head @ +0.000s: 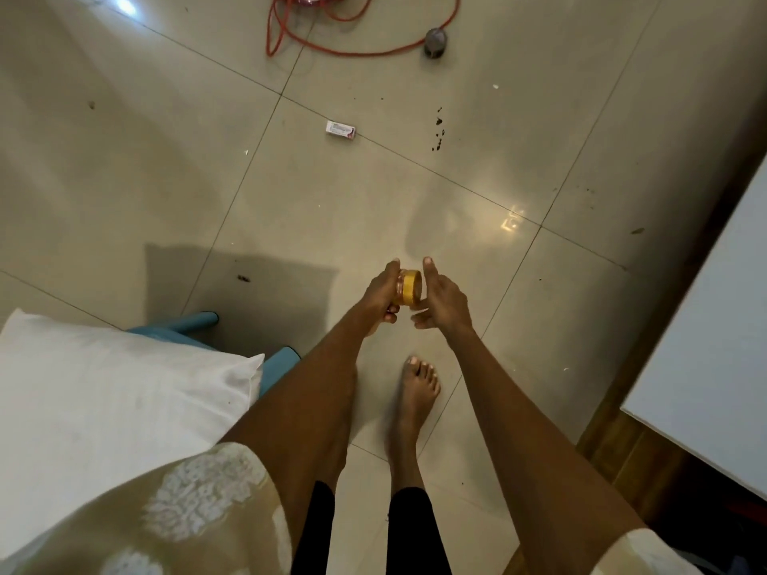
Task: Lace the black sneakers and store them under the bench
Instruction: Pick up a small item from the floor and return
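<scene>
A glossy tiled floor fills most of the view, its pale squares crossed by thin grout lines and flecked with dark specks. At the lower left a white pillow lies on a blue stool, whose legs jut out from under it. At the right edge a white panel stands above a wooden strip. An orange cable loops at the top, ending beside a grey plug. One bare foot stands on the tiles between the person's forearms.

The left hand grips a small jar with a yellow lid, fingers curled round its body. The right hand lies just beside the lid with fingers straight and thumb up; whether the palm touches the lid cannot be told. The jar sits between the two hands, held above the floor.

A small white box lies on the tiles well ahead. No black sneakers or bench show in this view.
</scene>
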A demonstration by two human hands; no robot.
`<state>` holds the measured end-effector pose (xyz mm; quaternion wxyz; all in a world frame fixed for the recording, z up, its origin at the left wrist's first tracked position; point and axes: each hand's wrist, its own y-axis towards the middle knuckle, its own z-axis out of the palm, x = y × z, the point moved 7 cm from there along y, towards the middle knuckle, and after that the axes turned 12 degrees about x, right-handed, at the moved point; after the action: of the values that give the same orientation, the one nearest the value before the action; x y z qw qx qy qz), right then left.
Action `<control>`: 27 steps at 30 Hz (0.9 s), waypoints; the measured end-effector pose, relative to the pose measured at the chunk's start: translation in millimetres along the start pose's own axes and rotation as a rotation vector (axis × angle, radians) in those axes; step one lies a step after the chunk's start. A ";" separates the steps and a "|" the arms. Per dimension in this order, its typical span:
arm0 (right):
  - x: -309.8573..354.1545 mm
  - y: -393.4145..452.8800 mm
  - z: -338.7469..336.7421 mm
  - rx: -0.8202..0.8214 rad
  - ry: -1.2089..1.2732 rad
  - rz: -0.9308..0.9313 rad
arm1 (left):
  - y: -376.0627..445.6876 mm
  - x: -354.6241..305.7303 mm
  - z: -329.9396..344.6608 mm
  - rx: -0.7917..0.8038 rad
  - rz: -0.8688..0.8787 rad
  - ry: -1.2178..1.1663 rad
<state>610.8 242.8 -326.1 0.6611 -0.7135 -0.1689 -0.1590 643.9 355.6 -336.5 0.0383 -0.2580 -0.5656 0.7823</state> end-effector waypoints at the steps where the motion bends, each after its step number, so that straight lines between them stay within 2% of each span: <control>1: 0.9 0.4 3.3 0.032 0.014 -0.032 | 0.6 0.3 -1.5 -0.016 -0.004 -0.013; 5: 4.0 -1.3 11.6 0.166 0.114 -0.215 | 3.8 1.7 -5.1 -0.026 -0.017 -0.031; 9: -1.5 0.9 -3.1 -0.014 0.043 -0.032 | 4.3 1.4 -1.2 -0.008 -0.010 0.004; 11: -6.1 4.3 -0.6 0.011 0.074 0.018 | 5.8 0.6 -0.1 -0.019 -0.003 0.002; 14: -3.2 0.9 10.2 0.122 0.091 -0.135 | 7.5 4.7 -2.4 -0.044 -0.018 -0.023; 16: -4.8 -2.2 11.5 0.133 0.087 -0.183 | 6.6 8.7 -3.4 -0.042 -0.023 -0.033; 19: -12.8 -3.4 4.9 0.023 0.087 -0.064 | 6.4 13.7 -4.9 -0.055 -0.013 0.009; 21: -19.0 -0.9 5.2 0.032 0.117 -0.028 | 7.0 14.1 -5.5 -0.076 0.011 0.002; 25: -9.4 -1.6 20.7 0.152 0.047 -0.230 | 7.8 13.9 -10.3 -0.077 0.015 -0.057; 27: -6.0 -3.3 21.9 0.143 -0.017 -0.249 | 7.8 12.1 -6.3 -0.059 0.030 -0.062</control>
<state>604.1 264.7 -327.6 0.6840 -0.6394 -0.2727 -0.2213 638.1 362.4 -349.3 0.0014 -0.2430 -0.5853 0.7735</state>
